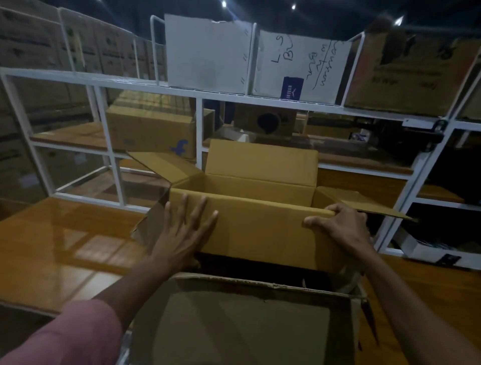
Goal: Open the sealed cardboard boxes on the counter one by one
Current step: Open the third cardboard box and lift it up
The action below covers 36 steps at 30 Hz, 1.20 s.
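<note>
Fingers (328, 209) of the right hand (338, 229) curl over the near flap's edge of an open cardboard box (260, 229) on the wooden counter (65, 239), while the left hand (182, 232) presses flat, fingers spread, against that flap.

Probably a warehouse or stockroom, dimly lit: white metal shelving (197, 90) loaded with cardboard cartons (152, 131), more stacked cartons (33, 41) at left, ceiling spotlights (223, 3).

We note a glossy wooden counter (59, 242). An open cardboard box (260, 229) stands on it, flaps up; nearer the camera than this box, touching it, sits a duller open box (242, 325).
</note>
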Tool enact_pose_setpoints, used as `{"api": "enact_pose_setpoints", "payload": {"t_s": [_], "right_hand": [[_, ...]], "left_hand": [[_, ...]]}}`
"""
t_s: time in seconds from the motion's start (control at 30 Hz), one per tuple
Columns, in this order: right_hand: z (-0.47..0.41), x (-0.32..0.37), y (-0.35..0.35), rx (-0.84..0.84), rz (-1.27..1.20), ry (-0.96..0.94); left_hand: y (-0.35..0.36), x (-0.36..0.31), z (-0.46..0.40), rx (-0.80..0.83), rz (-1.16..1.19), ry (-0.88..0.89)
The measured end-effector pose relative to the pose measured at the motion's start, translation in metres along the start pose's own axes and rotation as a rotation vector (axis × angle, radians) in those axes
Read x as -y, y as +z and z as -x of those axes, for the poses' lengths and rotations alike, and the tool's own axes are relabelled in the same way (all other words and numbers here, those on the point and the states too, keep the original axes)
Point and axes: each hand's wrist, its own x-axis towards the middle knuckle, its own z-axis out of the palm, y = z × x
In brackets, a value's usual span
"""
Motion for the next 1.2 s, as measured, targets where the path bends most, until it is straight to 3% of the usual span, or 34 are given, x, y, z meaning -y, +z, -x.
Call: {"api": "enact_pose_setpoints", "payload": {"t_s": [0.33,0.8,0.97,1.2], "right_hand": [[-0.015,-0.007,0.023,0.079,0.1,0.017],[-0.03,-0.019,0.033,0.082,-0.02,0.042],[-0.017,-0.03,0.04,0.032,-0.048,-0.014],[-0.006,-0.034,0.045,0.082,0.183,0.052]], "left_hand": [[0.007,-0.015,-0.021,0.144,0.039,-0.013],[0.011,-0.029,-0.032,0.226,0.06,-0.009],[0.008,-0.029,-0.034,0.328,0.185,0.007],[-0.012,-0.018,-0.041,0.559,0.289,0.078]]}}
